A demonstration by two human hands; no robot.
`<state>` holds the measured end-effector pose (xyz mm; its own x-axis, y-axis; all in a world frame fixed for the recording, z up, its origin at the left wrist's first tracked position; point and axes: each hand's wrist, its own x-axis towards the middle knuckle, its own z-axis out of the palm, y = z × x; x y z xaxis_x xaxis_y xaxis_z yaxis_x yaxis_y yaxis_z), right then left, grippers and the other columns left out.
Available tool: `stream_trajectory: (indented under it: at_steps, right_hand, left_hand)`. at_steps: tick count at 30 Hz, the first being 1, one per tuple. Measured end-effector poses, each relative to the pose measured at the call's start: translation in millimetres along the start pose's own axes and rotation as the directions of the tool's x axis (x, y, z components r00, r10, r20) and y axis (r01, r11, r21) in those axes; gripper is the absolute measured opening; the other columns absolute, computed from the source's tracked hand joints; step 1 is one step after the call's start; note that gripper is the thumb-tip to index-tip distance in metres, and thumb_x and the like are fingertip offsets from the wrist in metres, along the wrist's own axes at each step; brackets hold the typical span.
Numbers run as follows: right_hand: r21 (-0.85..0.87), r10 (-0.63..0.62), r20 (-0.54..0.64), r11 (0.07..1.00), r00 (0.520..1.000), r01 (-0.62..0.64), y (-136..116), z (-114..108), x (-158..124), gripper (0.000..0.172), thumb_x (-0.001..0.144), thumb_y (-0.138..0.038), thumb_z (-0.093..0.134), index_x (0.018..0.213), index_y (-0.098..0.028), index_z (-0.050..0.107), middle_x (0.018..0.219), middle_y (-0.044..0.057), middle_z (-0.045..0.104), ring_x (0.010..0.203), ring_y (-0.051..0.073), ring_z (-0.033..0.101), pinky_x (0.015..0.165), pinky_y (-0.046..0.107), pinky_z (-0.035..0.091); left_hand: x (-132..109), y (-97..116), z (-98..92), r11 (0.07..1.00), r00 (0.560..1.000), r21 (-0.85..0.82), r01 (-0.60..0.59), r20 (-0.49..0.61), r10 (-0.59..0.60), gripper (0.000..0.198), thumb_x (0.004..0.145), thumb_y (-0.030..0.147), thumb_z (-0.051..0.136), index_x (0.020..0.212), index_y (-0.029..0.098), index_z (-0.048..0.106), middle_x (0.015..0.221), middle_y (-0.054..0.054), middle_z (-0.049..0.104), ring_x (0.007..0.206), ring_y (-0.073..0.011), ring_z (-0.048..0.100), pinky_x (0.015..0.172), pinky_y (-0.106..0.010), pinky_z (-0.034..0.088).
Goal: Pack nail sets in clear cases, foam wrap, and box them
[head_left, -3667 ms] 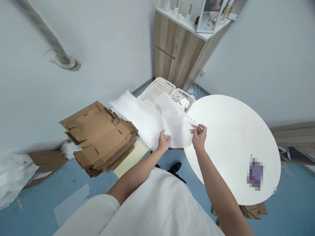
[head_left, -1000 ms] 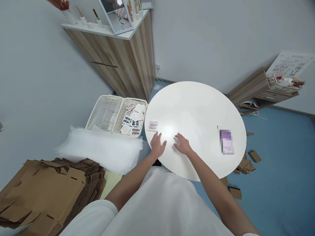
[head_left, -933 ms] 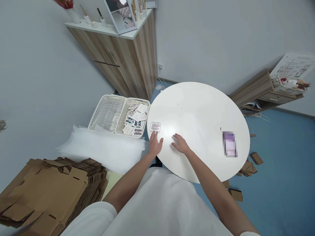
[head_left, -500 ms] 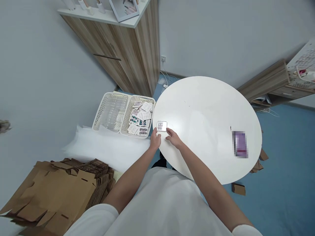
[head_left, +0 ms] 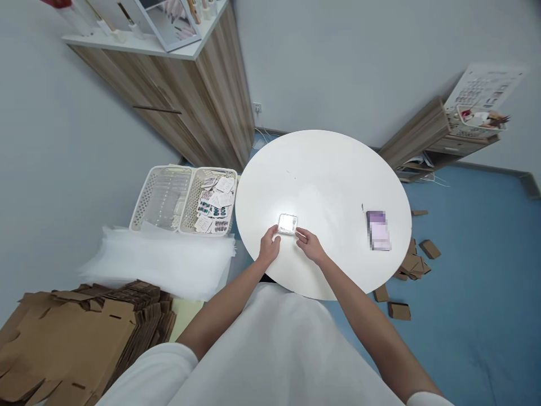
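Observation:
A small clear plastic case point(head_left: 288, 224), squarish with rounded corners, is between my hands over the near left part of the round white table point(head_left: 325, 175). Glare covers most of its top, so what lies inside is hard to make out. My left hand point(head_left: 269, 245) grips its left edge with the fingertips, the thumb near the lower corner. On the opposite side, the fingers of my right hand point(head_left: 310, 245) hold the right edge. I cannot tell whether the case rests on the table or is slightly raised.
Left of the table, one white basket point(head_left: 141, 194) holds clear cases; another basket point(head_left: 186, 217) holds cards with small coloured pieces. White foam sheets point(head_left: 164, 256) and flattened cardboard boxes point(head_left: 71, 332) lie nearer. A purple blurred item point(head_left: 379, 230) sits at right; small cartons point(head_left: 399, 310) lie on the floor.
The view has shifted to the right. My hands have moved the case rightward, further in from the table's left edge. Its top now reflects brightly, where patterned pieces showed before.

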<state>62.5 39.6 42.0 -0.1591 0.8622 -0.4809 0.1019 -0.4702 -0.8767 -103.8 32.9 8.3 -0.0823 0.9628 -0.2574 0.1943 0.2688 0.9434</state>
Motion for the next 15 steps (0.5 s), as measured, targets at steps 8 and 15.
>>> stream_trajectory:
  at_steps: [8, 15]
  right_hand:
    - [-0.239, -0.113, -0.095, 0.967, 0.989, 0.087, 53, -80, -55, 0.044, 0.07, -0.012, 0.045, 0.113, -0.022, 0.047, 0.121, 0.007, 0.05, 0.106, 0.018, 0.053, 0.089, 0.037, 0.044]
    - [-0.366, -0.197, -0.046, 0.916, 0.979, 0.167, 82, -104, -65, 0.044, 0.069, -0.012, 0.046, 0.112, -0.021, 0.05, 0.117, 0.006, 0.051, 0.103, 0.018, 0.053, 0.094, 0.038, 0.041]
  left_hand:
    - [-43, 9, 72.4, 0.983, 0.984, 0.18, -0.037, 0.176, 0.005, 0.045, 0.073, 0.011, 0.042, 0.117, 0.017, 0.048, 0.114, -0.007, 0.056, 0.105, -0.0183, 0.051, 0.091, -0.035, 0.04]
    - [-68, 1, 100.9, 0.965, 0.985, 0.259, -0.035, 0.171, -0.01, 0.045, 0.072, 0.01, 0.043, 0.116, 0.016, 0.049, 0.114, -0.008, 0.056, 0.105, -0.0188, 0.052, 0.091, -0.034, 0.04]
